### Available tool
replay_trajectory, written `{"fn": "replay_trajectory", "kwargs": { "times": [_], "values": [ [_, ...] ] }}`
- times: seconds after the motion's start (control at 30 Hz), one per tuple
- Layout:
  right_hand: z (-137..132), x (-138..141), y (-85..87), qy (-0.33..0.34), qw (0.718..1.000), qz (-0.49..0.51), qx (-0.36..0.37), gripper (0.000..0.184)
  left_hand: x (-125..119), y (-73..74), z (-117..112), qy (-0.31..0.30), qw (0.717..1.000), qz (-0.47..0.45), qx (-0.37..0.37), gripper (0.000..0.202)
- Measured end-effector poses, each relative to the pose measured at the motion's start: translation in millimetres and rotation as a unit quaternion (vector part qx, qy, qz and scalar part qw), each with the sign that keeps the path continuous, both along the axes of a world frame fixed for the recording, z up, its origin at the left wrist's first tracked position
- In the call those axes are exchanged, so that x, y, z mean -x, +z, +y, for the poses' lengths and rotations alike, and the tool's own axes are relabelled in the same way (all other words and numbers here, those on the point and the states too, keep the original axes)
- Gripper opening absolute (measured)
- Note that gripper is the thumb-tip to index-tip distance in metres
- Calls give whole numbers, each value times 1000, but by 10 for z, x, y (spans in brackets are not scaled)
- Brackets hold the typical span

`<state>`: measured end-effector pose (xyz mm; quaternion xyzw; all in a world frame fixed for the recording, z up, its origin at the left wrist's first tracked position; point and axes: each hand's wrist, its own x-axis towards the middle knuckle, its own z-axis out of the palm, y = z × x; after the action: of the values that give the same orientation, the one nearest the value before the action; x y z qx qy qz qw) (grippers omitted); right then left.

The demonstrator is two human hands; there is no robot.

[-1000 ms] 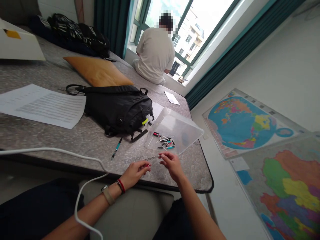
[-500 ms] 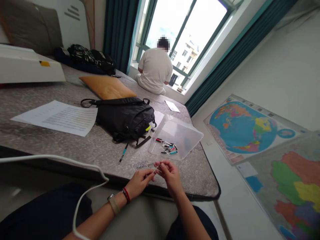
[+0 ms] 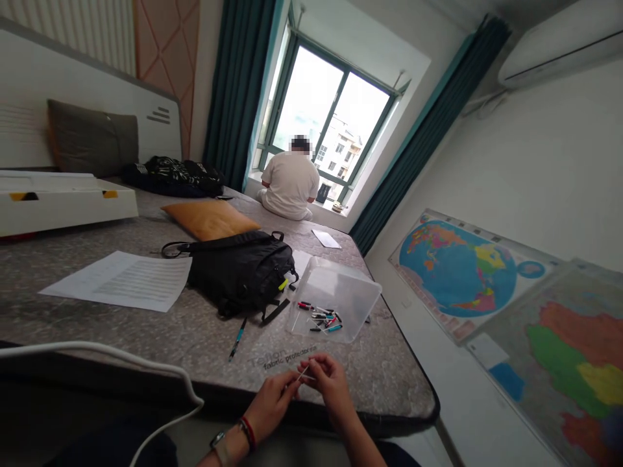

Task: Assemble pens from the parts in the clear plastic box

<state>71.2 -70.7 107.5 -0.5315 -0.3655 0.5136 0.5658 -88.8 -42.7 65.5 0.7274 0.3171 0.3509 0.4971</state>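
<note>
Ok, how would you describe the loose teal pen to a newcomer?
On the mattress, find the black backpack. The pen lies just in front of it, left of the clear box. It lies alone, while the other pens sit bunched in the box.

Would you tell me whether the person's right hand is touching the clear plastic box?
Apart. The head view shows the right hand below the clear plastic box, with grey mattress showing between them.

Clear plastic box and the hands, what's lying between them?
In the head view, only the grey mattress cover, printed "fabric protector", lies between the clear plastic box and the left hand and right hand.
</note>
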Motion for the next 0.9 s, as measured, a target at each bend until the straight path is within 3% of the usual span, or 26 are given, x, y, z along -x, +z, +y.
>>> {"fn": "replay_trajectory", "kwargs": {
  "times": [0.37,0.9],
  "values": [
    [-281,-194,189,-81,995,66,-9,33,-309,96,-90,-61,997,-15,40,43],
    [-441,-167,-179,-53,993,104,17,32,-149,2,-115,-98,994,51,19,38]
  ]
}}
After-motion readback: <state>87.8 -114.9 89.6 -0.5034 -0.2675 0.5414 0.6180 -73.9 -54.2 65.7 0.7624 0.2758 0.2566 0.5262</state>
